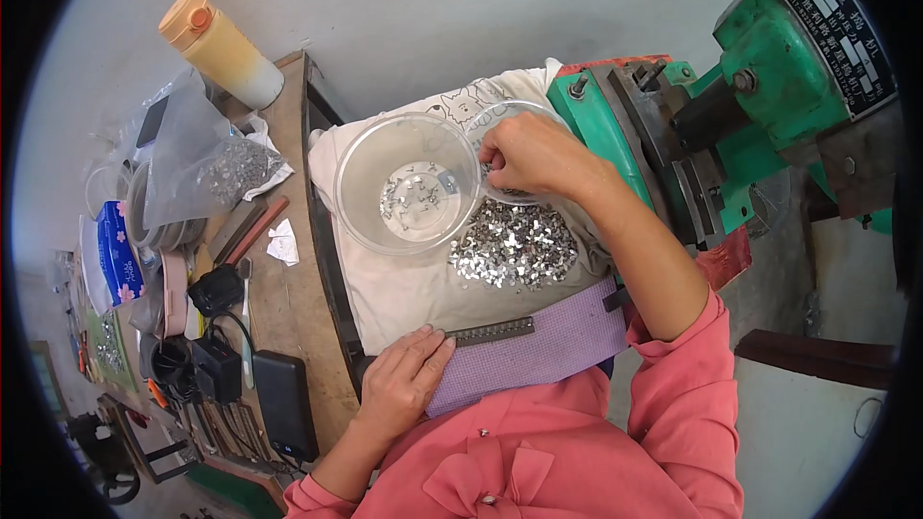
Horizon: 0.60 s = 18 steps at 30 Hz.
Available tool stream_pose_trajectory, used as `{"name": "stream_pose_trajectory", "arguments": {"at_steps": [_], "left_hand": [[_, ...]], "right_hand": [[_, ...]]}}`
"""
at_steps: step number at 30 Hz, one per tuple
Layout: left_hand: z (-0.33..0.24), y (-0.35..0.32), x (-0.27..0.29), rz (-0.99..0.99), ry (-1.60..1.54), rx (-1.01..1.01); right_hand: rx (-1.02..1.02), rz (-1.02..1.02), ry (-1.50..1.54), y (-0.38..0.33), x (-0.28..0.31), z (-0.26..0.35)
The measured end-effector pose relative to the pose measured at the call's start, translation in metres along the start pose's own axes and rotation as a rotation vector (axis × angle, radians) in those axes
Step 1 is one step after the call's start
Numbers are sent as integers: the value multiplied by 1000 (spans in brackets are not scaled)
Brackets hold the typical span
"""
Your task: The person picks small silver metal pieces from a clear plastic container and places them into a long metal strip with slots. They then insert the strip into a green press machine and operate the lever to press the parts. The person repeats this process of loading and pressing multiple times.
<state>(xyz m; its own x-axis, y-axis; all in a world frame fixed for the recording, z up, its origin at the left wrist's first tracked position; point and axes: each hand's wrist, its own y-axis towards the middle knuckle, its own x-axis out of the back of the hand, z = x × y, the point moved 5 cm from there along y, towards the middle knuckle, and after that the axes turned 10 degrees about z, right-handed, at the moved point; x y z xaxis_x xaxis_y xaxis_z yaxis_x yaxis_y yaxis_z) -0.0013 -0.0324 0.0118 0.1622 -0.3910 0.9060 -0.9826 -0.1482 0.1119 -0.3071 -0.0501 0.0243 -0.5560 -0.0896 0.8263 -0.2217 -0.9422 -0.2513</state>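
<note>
My left hand (404, 380) lies over the left end of a dark slotted metal bar (492, 331), its fingers closed together on it. The bar rests on a purple textured mat (538, 365) by my lap. My right hand (534, 154) reaches into a smaller clear round tub (510, 113) with its fingers curled; what they pinch, if anything, is hidden. Beside it stands a larger clear tub (358, 187) with a few small metal pieces on its bottom. A heap of small shiny metal pieces (514, 248) lies on the pale cloth (385, 293) in front of the tubs.
A green press machine (779, 86) stands close on the right. On the wooden table (308, 308) at left are a yellow bottle (226, 48), a plastic bag of metal pieces (231, 159), a black power bank (285, 404), cables and a blue tissue pack (120, 250).
</note>
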Motion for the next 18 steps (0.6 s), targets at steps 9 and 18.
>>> {"name": "stream_pose_trajectory", "arguments": {"at_steps": [9, 18], "left_hand": [[-3, 6, 3, 0, 37, -19], [6, 8, 17, -99, -168, 32]], "right_hand": [[33, 72, -40, 7, -6, -1], [36, -27, 183, -11, 4, -6]]}}
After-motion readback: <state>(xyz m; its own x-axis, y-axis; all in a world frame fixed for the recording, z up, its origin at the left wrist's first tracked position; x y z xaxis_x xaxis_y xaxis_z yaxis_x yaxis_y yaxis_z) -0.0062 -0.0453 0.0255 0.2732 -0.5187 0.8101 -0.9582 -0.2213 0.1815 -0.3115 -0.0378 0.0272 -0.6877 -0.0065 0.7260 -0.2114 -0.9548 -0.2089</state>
